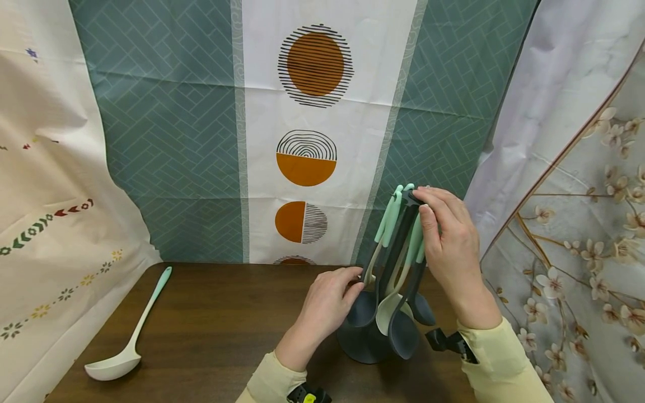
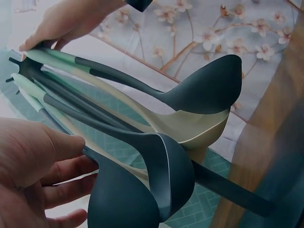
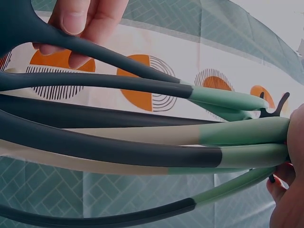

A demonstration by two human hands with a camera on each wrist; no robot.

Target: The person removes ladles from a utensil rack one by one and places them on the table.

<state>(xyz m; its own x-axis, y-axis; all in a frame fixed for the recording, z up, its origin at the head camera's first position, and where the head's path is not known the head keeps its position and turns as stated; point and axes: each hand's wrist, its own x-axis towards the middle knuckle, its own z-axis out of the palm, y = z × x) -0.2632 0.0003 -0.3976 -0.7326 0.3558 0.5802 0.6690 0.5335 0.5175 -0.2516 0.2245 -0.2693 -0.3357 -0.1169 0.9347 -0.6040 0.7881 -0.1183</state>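
A dark utensil stand [image 1: 370, 344] with a round base holds several hanging ladles and spoons with mint-green handle ends. My left hand [image 1: 325, 305] is at its left side; in the left wrist view the thumb and fingers of that hand [image 2: 42, 166] pinch the neck of a dark ladle [image 2: 123, 199]. My right hand [image 1: 450, 246] grips the top of the stand from the right, fingers over the hooks. In the right wrist view part of that hand [image 3: 292, 166] covers the ends of some green handles [image 3: 247, 130], so its exact contact is partly hidden.
A cream ladle [image 1: 113, 366] with a mint handle tip lies on the brown table [image 1: 216, 330] at the left. Patterned cloth [image 1: 166, 140] hangs behind the table, with a floral curtain [image 1: 579, 268] close on the right and a cream cloth [image 1: 55, 184] on the left.
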